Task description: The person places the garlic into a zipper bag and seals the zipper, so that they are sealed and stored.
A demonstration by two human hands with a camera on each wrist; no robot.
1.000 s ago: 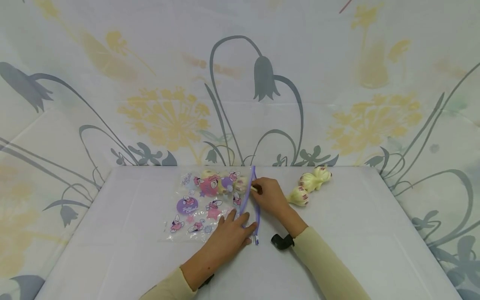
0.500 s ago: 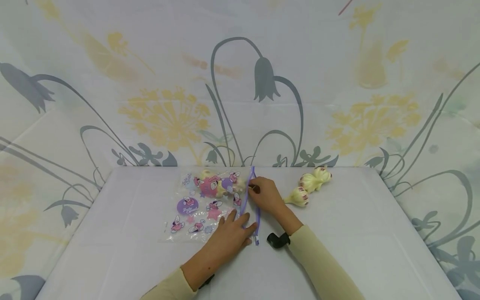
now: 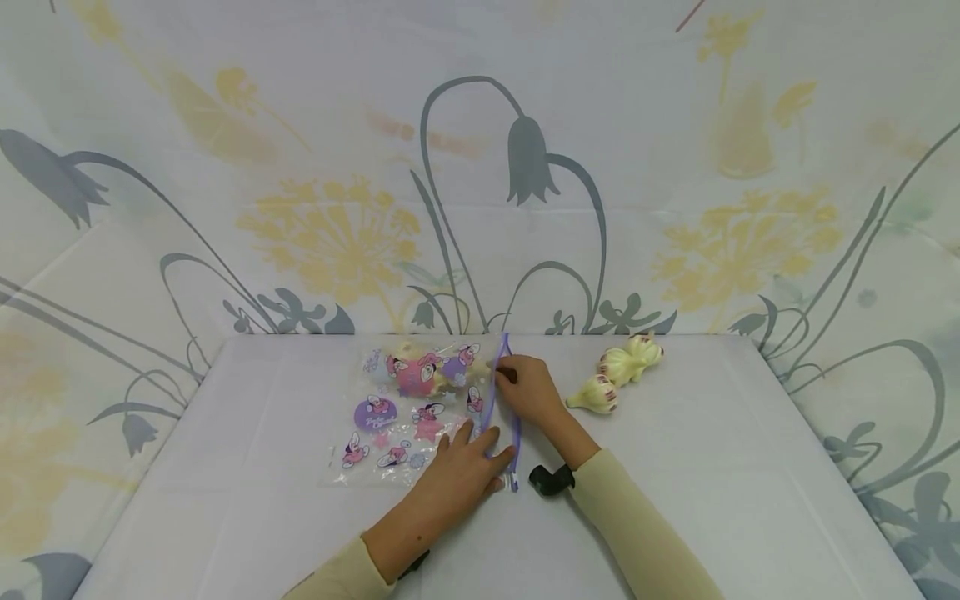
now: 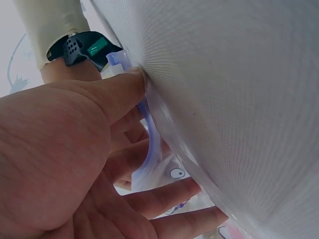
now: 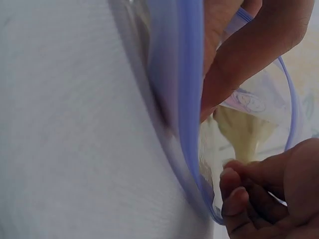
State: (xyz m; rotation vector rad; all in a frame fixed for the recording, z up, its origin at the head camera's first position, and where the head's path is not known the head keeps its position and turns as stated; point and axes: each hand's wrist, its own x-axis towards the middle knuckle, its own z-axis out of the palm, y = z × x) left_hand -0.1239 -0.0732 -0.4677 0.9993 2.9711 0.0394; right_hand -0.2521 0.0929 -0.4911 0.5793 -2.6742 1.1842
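Clear bag (image 3: 442, 450) opens rightward; garlic (image 5: 244, 128) lies left-right, stem (image 5: 245, 151) pinched by right hand (image 3: 531, 392); left hand (image 3: 462, 467) spread.

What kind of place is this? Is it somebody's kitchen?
I can't be sure, but it looks more like a little indoor filming corner. A flower-printed backdrop rises behind a white-covered table, and a black wrist device, likely a camera, is strapped on.

left hand (image 3: 467, 463) has fingers spread, right hand (image 3: 529, 390) has fingers curled
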